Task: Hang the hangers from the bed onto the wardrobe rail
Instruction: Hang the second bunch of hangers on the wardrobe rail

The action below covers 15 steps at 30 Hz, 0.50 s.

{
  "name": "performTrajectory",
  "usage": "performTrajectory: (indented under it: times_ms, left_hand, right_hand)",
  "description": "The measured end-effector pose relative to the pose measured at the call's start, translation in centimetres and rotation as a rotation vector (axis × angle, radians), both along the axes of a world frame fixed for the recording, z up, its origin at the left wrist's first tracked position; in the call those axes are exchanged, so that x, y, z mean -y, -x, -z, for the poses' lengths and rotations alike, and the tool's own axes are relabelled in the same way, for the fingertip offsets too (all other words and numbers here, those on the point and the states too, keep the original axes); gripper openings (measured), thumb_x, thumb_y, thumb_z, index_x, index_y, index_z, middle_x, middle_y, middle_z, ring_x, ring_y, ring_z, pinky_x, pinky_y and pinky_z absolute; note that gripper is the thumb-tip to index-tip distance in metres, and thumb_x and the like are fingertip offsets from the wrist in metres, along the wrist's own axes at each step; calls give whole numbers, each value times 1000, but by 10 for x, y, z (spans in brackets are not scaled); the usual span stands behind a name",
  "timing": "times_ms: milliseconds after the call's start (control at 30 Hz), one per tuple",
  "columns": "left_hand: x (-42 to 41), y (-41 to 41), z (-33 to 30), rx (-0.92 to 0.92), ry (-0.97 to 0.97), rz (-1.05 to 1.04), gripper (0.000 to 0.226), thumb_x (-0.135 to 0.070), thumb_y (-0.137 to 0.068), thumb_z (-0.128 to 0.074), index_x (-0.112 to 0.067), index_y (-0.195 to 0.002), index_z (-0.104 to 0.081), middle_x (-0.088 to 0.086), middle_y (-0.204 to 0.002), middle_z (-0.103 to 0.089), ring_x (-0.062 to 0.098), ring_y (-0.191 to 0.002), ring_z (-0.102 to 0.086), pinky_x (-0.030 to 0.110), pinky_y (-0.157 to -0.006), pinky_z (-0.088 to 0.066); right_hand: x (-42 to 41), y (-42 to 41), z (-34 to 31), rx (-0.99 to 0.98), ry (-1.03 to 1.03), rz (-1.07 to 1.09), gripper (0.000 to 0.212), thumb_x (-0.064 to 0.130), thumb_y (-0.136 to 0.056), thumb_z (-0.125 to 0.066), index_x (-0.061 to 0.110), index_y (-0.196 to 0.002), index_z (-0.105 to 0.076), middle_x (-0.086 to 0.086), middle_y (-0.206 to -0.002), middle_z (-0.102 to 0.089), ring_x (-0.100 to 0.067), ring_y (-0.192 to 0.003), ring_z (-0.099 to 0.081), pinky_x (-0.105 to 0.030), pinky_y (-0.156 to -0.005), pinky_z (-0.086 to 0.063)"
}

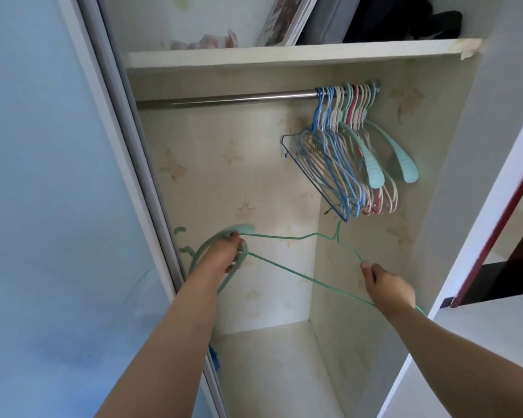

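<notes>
Two hands hold a thin green wire hanger (284, 268) inside the wardrobe, below the rail (224, 99). Its long axis runs left to right, hook pointing up toward the hung hangers (351, 158). Left hand (227, 250) grips one end together with thicker teal hangers (206, 254); right hand (387, 286) pinches the sloping wire near the other end.

Single head-worn wide-angle view, facing forward and tilted up into the open wardrobe (375, 267), close to it, with rail (224, 99) above and both forearms reaching in from below.
</notes>
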<state>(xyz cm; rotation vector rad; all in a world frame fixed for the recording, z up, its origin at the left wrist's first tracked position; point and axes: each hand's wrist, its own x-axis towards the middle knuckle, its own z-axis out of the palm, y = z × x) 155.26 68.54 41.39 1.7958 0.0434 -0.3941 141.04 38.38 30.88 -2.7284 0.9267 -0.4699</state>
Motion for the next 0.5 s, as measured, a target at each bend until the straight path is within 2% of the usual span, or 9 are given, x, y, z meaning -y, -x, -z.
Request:
performTrajectory:
  times_ms: [67, 133, 200, 233, 300, 367, 400, 433, 500]
  left_hand:
    - [-2, -8, 10, 1, -97, -29, 35, -36, -100, -36, -13, -85, -58, 11, -93, -66, 25, -79, -57, 33, -71, -45]
    - [-7, -12, 13, 38, -182, -87, 35, -34, -99, -36, -10, -87, -58, 13, -82, -64, 27, -74, -59, 36, -71, -50]
    - [-11, -12, 10, 95, -279, -98, 40, -34, -101, -33, -5, -85, -56, 19, -81, -64, 34, -80, -64, 41, -81, -52]
    - [-11, -10, 8, 103, -335, -82, 43, -34, -102, -31, -2, -90, -58, 20, -85, -64, 34, -85, -64, 39, -84, -51]
    - [-13, -8, 8, 112, -419, -77, 48, -34, -103, -31, 4, -113, -58, 22, -108, -64, 34, -99, -62, 35, -88, -47]
    - [-11, -5, 7, 111, -414, -72, 44, -27, -103, -34, 4, -131, -48, 22, -130, -55, 34, -116, -54, 30, -87, -43]
    - [-9, -5, 8, 112, -344, -34, 40, -21, -103, -37, 2, -134, -46, 20, -131, -53, 34, -115, -54, 29, -82, -45]
    - [-6, -6, 11, 86, -208, 8, 35, -15, -102, -38, 0, -133, -47, 18, -127, -55, 33, -106, -60, 27, -71, -49]
    - [-4, -3, 13, -4, -23, 38, 23, -9, -102, -35, -2, -113, -54, 16, -105, -62, 23, -64, -65, 20, -39, -45]
  right_hand:
    - [-5, 1, 2, -12, 67, -32, 47, 48, -100, -25, 12, -90, -54, -13, -88, -69, -35, -82, -65, -34, -65, -47]
    - [-11, -2, 1, -29, 68, -77, 45, 46, -101, -24, 13, -92, -54, -13, -91, -68, -35, -85, -65, -34, -67, -46]
    - [-17, -6, -1, -59, 53, -94, 44, 44, -101, -23, 13, -95, -53, -13, -94, -67, -35, -87, -64, -35, -68, -46]
    - [-19, -8, -1, -86, 42, -83, 44, 44, -102, -22, 14, -97, -54, -12, -97, -67, -34, -89, -64, -35, -70, -46]
    - [-21, -10, -1, -184, -7, -16, 44, 39, -103, -20, 14, -106, -55, -12, -106, -67, -33, -97, -64, -34, -77, -47]
    - [-24, -13, 2, -305, -71, 35, 37, 27, -103, -23, 11, -116, -54, -13, -117, -64, -32, -108, -61, -35, -86, -47]
    - [-27, -16, 4, -359, -78, 15, 33, 20, -101, -27, 10, -120, -52, -14, -122, -61, -31, -112, -59, -36, -90, -46]
    - [-33, -19, 5, -411, -88, -41, 31, 15, -99, -31, 9, -124, -50, -14, -126, -59, -31, -116, -57, -35, -94, -46]
    - [-50, -28, 3, -465, -126, -202, 39, 11, -97, -35, 10, -135, -43, -13, -136, -52, -27, -123, -52, -31, -99, -41]
